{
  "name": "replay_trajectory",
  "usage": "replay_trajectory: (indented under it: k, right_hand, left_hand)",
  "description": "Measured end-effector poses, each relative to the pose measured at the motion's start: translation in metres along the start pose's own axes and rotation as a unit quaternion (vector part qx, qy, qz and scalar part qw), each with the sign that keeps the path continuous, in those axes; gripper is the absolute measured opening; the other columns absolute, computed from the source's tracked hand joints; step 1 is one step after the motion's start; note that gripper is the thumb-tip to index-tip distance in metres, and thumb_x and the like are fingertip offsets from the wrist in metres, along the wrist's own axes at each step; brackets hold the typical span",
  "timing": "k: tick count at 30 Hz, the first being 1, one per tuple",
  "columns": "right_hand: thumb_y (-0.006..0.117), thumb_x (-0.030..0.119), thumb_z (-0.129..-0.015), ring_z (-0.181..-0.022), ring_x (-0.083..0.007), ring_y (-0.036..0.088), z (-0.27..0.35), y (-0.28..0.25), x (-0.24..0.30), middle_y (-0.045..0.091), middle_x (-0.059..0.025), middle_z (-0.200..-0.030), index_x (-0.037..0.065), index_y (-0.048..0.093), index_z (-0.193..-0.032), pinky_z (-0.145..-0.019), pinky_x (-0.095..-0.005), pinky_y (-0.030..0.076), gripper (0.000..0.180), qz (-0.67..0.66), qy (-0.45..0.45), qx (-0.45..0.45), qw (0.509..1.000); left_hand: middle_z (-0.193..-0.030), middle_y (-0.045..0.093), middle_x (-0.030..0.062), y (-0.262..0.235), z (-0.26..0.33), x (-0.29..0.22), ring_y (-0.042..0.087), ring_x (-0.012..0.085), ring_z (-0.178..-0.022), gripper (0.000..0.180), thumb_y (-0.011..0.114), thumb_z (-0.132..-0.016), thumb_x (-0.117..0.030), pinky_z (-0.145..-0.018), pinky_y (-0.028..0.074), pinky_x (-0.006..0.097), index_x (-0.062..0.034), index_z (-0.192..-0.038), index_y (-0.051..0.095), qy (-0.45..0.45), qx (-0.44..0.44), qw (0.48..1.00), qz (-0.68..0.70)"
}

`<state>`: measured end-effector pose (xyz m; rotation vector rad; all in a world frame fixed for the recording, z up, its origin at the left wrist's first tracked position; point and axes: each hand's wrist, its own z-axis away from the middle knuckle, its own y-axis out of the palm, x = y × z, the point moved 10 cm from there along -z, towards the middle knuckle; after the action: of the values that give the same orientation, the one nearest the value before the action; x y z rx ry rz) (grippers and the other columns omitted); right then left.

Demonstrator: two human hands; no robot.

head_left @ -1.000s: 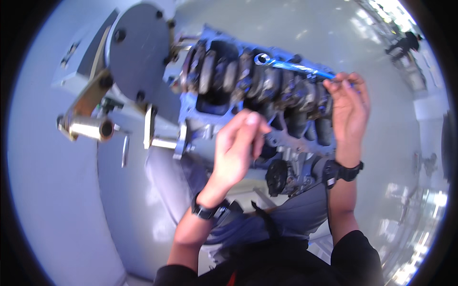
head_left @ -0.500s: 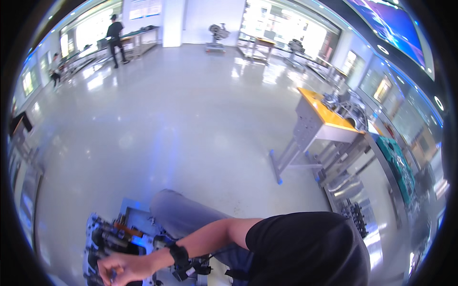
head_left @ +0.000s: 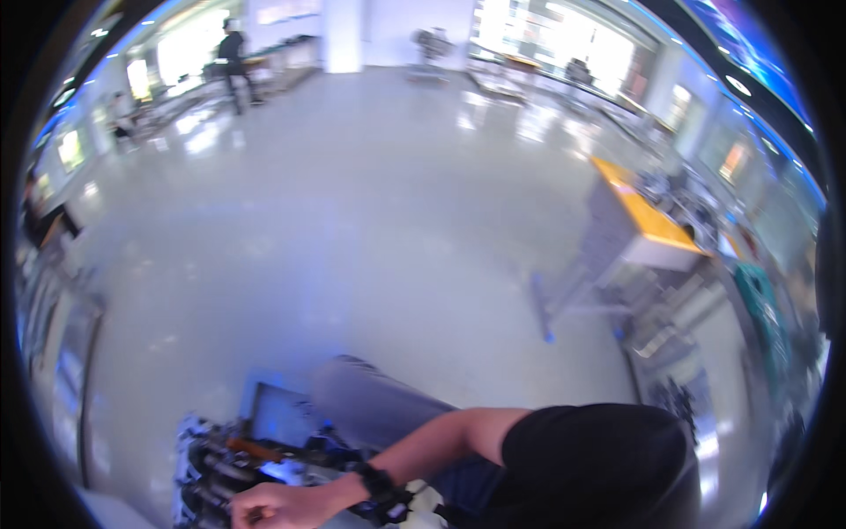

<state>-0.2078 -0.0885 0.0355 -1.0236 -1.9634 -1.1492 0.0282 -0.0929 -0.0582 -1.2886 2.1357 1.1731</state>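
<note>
- One hand [head_left: 264, 507] at bottom edge, curled loosely over the engine block [head_left: 216, 467]; blurred, can't tell whether it grips anything or which hand it is
- Black wristband [head_left: 381, 489] on that forearm, which runs toward the black shirt [head_left: 599, 467]
- Engine block sits bottom left, dark metal w/ an orange part on top
- Grey-trousered leg [head_left: 379, 410] just behind it
- Orange-topped workbench [head_left: 643, 216] well apart at right; another person [head_left: 233, 48] far off on the shiny floor [head_left: 352, 220]

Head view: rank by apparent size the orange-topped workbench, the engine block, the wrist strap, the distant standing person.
1. Orange-topped workbench
2. Engine block, cut off by the frame's lower edge, so its rank against the bench is unsure
3. Distant standing person, small only through distance
4. Wrist strap, looks close to the person; unsure
</note>
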Motion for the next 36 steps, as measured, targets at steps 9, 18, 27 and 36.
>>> replay_trajectory:
  k: [9, 18, 27, 36]
  right_hand:
    - [0.049, 0.01, -0.091, -0.084, -0.017, 0.062, 0.01, 0.063, -0.027, 0.063, -0.0111, -0.094, 0.002, 0.06, -0.102, -0.07, -0.0296, 0.05, 0.017, 0.091, 0.066, 0.174, 0.978]
    - [0.059, 0.01, -0.084, -0.101, -0.0302, 0.055, 0.039, 0.123, -0.031, 0.054, -0.0149, -0.113, 0.005, 0.057, -0.099, -0.082, -0.039, 0.046, 0.015, 0.12, -0.098, 0.363, 0.919]
    - [0.06, 0.005, -0.081, -0.098, -0.0321, 0.058, 0.053, 0.126, -0.052, 0.05, -0.0155, -0.121, 0.005, 0.054, -0.101, -0.075, -0.0378, 0.051, 0.021, 0.167, -0.15, 0.353, 0.908]
    - [0.059, 0.009, -0.084, -0.087, -0.0297, 0.062, 0.053, 0.119, -0.06, 0.056, -0.014, -0.11, 0.008, 0.051, -0.108, -0.072, -0.0382, 0.052, 0.025, 0.18, -0.107, 0.325, 0.922]
  left_hand:
    - [-0.086, 0.053, 0.0118, 0.003, -0.004, -0.034, 0.052, 0.0212, -0.074, 0.033, 0.052, -0.087, -0.017, -0.062, 0.043, 0.031, 0.0012, -0.113, 0.045, -0.022, -0.129, 0.891, -0.434]
    - [-0.087, 0.052, 0.0145, -0.019, 0.012, -0.033, 0.05, 0.023, -0.072, 0.028, 0.053, -0.085, -0.021, -0.062, 0.04, 0.033, 0.0006, -0.103, 0.049, -0.262, -0.214, 0.895, -0.289]
    - [-0.053, 0.05, 0.0042, 0.012, 0.003, -0.016, 0.044, 0.008, -0.042, 0.032, 0.042, -0.094, -0.03, -0.039, 0.031, 0.021, -0.0013, -0.086, 0.052, -0.307, -0.148, 0.934, -0.104]
    - [-0.06, 0.053, 0.0038, 0.037, 0.0, -0.011, 0.049, 0.0078, -0.047, 0.033, 0.04, -0.096, -0.03, -0.044, 0.038, 0.02, 0.0001, -0.091, 0.054, -0.328, -0.068, 0.938, -0.09]
